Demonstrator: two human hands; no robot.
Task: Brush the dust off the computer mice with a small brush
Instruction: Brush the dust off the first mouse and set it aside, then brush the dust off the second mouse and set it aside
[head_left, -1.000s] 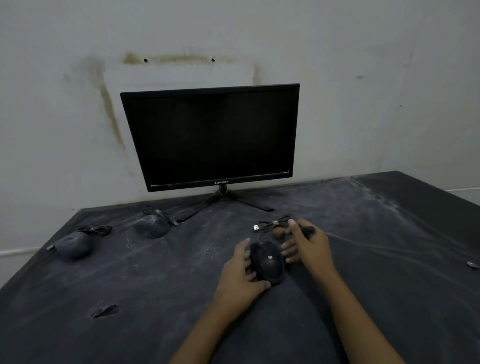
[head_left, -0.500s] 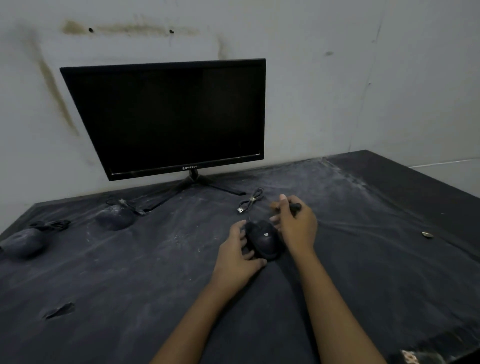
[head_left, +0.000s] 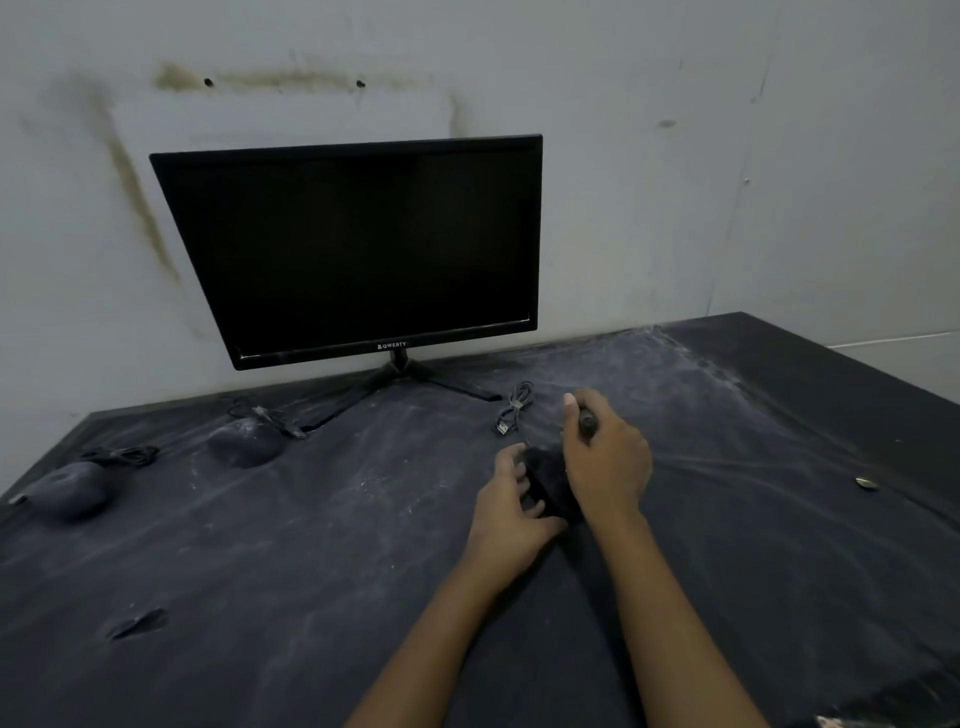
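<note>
Shifted since before onto the black mouse (head_left: 545, 480), the right hand (head_left: 605, 462) fists the small brush (head_left: 587, 422) (thumb raised). The left hand (head_left: 511, 506) curls round that mouse's side on the table (head_left: 260, 571). Three mice, one brush: a dusty mouse (head_left: 244, 441) and a second dusty mouse (head_left: 70, 488) lie left.

Both bare forearms reach forward from the near edge, drawing together toward the wrists. The left hand (head_left: 511, 506) lies palm down, its fingers curled against the left side of a black mouse (head_left: 545, 475). The right hand (head_left: 608, 465), just right of it and above the same mouse, is fisted round a dark brush handle (head_left: 587, 422), with one digit stretched forward alongside.
</note>
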